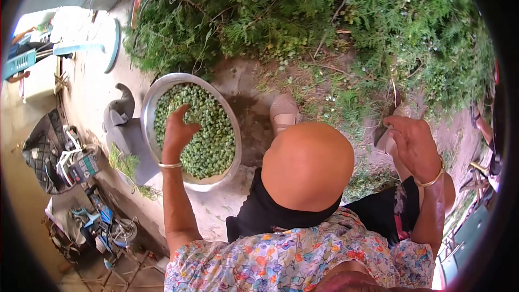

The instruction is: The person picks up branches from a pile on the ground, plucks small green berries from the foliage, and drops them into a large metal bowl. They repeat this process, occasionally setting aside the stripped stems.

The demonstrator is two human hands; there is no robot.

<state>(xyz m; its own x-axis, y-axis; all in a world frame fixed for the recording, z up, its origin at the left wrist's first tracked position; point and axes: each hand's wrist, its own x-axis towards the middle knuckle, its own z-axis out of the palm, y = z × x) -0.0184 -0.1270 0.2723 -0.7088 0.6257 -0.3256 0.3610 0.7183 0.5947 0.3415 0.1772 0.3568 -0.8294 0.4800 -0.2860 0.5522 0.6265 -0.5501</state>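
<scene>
Basin [149, 116]: green cones [212, 124] | left hand [178, 132]: above | right hand [415, 139]: apart

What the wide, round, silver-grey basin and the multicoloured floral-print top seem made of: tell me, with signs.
The wide, round, silver-grey basin looks like metal, possibly aluminium, with a dull sheen: it is smooth and reflects light softly. The multicoloured floral-print top appears to be matt, thin fabric, since it creases softly; whether cotton or synthetic, I cannot tell.
</scene>
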